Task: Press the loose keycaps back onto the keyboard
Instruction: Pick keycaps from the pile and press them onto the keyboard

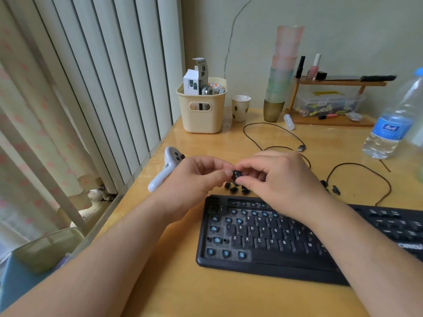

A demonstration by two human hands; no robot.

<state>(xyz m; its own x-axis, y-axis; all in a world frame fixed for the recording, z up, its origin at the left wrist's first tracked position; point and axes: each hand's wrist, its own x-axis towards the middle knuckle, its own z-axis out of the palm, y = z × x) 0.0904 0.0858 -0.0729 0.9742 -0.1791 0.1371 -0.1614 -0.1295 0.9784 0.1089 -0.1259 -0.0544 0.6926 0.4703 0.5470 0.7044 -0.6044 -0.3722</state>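
A black keyboard (263, 255) lies on the wooden desk, with several keys missing at its left side where blue switch stems show. Both hands meet just above its far edge. My left hand (194, 181) and my right hand (274, 177) pinch one black keycap (236, 174) between their fingertips, its printed face turned up. Several loose black keycaps (234, 189) lie on the desk under the hands, and a few more keycaps (335, 189) sit to the right by the cable.
A white game controller (166, 168) lies left of my left hand. Behind stand a cream basket (202, 115), a paper cup (240, 107), stacked cups (282, 72) and a wooden shelf (332, 121). A water bottle (393, 124) is at right. A black cable (274, 138) loops across the desk.
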